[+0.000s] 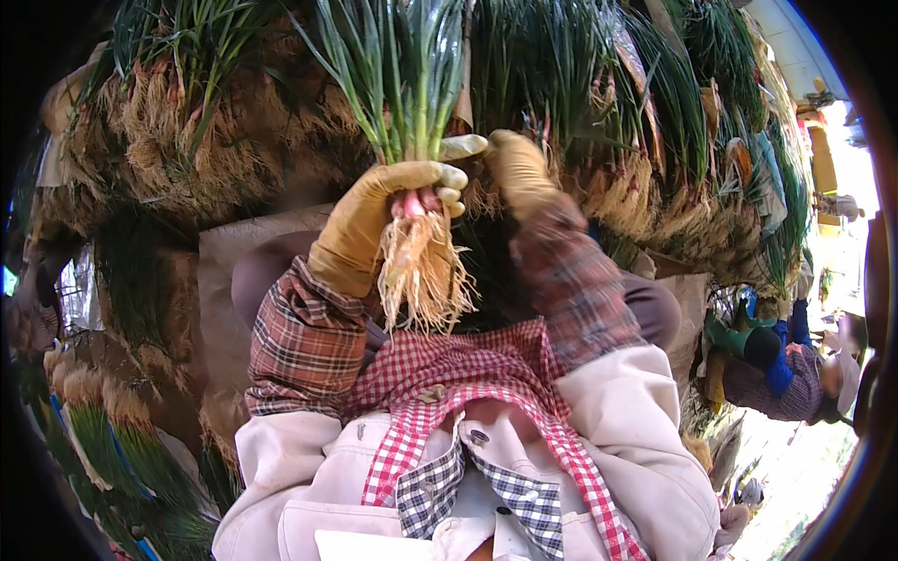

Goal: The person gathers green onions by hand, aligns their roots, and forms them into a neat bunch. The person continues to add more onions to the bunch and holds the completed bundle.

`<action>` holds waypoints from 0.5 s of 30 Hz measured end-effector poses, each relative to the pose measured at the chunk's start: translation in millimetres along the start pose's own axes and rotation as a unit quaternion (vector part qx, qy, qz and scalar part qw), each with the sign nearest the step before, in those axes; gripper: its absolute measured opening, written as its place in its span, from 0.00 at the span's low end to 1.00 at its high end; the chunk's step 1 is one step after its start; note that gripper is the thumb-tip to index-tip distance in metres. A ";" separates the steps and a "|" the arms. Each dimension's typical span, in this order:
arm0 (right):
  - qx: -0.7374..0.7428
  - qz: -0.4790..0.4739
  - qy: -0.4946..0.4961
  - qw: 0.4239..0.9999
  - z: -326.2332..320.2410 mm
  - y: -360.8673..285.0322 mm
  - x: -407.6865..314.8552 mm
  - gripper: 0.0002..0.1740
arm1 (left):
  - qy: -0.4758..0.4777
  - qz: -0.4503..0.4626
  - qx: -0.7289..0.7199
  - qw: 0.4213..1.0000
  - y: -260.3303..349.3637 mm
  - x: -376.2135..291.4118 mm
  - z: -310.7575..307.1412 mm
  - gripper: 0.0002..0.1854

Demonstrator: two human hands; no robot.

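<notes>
My left hand point(382, 210), in a tan rubber-coated glove with whitish fingertips, grips a small bunch of green onions point(424, 263) just above their reddish-pink bulbs. The long green leaves rise towards the top of the picture, while a tuft of pale stringy roots hangs below the fist. My right hand point(520, 167), gloved the same way and blurred, is just to the right of the bunch, close to the heaped onions beyond. Its fingers are largely turned away, so what they hold, if anything, is hidden.
More green onions with pale roots point(624, 189) lie heaped across the far side and at the left point(151, 119). Tied-looking bundles point(119, 414) rest at lower left. Brown sheeting point(238, 280) lies by my knee. Another person point(779, 372) sits low at the right.
</notes>
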State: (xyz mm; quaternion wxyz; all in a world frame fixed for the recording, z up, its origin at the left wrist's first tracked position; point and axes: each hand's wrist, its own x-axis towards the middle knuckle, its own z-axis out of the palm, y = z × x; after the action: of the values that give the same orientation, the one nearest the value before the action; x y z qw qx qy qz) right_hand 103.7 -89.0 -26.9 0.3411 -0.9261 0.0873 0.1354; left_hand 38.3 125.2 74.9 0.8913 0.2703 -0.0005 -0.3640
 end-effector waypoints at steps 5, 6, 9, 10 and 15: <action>0.075 0.043 0.047 0.995 52.3 17.1 8.3 0.15 | 0.045 -0.021 0.015 0.999 6.7 -2.5 -4.6 0.36; 0.202 0.018 0.071 0.977 42.0 20.6 -10.0 0.14 | 0.019 -0.016 -0.011 1.000 5.9 -3.5 -4.9 0.36; 0.463 -0.059 0.128 0.875 -3.0 24.0 -48.1 0.11 | -0.018 -0.005 -0.046 0.999 6.0 -6.0 -5.9 0.37; 0.406 -0.004 0.140 0.903 -16.3 24.6 -58.0 0.13 | -0.008 0.000 -0.039 0.999 6.3 -6.8 -6.1 0.38; 0.504 0.026 -0.002 0.863 -30.7 24.0 -63.0 0.33 | -0.015 0.006 -0.036 0.999 6.7 -9.8 -5.2 0.38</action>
State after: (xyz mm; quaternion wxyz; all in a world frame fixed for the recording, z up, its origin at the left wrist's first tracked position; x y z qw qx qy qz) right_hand 43.8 -122.8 0.5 0.7580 -0.6249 0.1669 0.0839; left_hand 36.5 138.0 75.6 0.9026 0.2324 -0.0018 -0.3624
